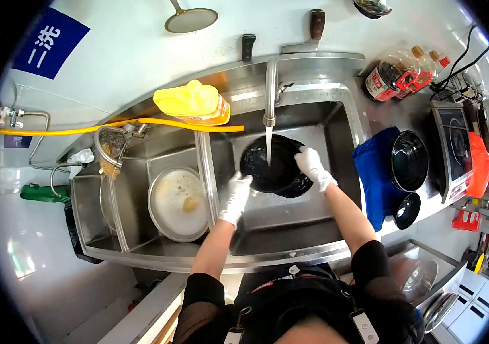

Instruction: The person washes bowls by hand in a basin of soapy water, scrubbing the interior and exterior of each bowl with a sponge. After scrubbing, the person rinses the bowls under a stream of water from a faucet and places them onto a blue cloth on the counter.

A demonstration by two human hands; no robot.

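Black bowls point(272, 172), at least two overlapping, are under a stream of water in the right basin of the steel sink point(290, 229). The water falls from the faucet point(271, 94). My left hand point(237, 196), in a white glove, is at the bowls' left edge, its fingers closed on the rim. On the right side, my right hand point(312, 165), gloved as well, grips the rim with its fingers over the edge.
A yellow jug point(193, 103) and yellow hose point(112, 127) lie across the sink's back left. The middle basin holds a basin of cloudy water point(178, 203). Black bowls point(409, 160) sit on a blue cloth point(373, 178) at right. Two knives point(248, 47) hang behind.
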